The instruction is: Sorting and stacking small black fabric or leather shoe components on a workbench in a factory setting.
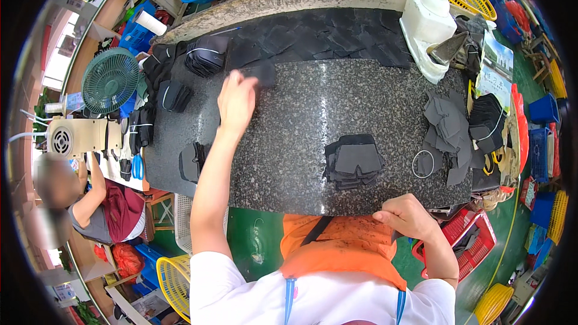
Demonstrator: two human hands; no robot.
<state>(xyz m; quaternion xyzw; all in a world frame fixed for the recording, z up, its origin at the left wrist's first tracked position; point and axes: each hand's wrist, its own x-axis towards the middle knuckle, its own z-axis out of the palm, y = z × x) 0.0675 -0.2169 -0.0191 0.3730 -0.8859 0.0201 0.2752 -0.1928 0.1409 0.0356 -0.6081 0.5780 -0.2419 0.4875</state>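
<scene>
Reaching over the far left of the speckled stone worktop (pixel 289 120), my left hand (pixel 236 102) has its fingers closed at the edge of a thin black piece (pixel 265 74), blurred by motion. Many similar black flat pieces (pixel 325 36) lie overlapping in a band just beyond it. Curled at the near edge of the worktop, my right hand (pixel 410 216) is closed; whatever its fingers hold is hidden. A stack of notched black pieces (pixel 356 157) lies on the stone between my hands, nearer the right one. Left of my left hand stands a tied black bundle (pixel 206 55).
A white bottle with a pointed nozzle (pixel 428 18) stands at the far right. Loose grey-black pieces (pixel 447 121) and a thin ring (pixel 423 164) lie on the right. A red basket (pixel 475 247) sits below. Another person (pixel 114 207) works beside a green fan (pixel 110 80).
</scene>
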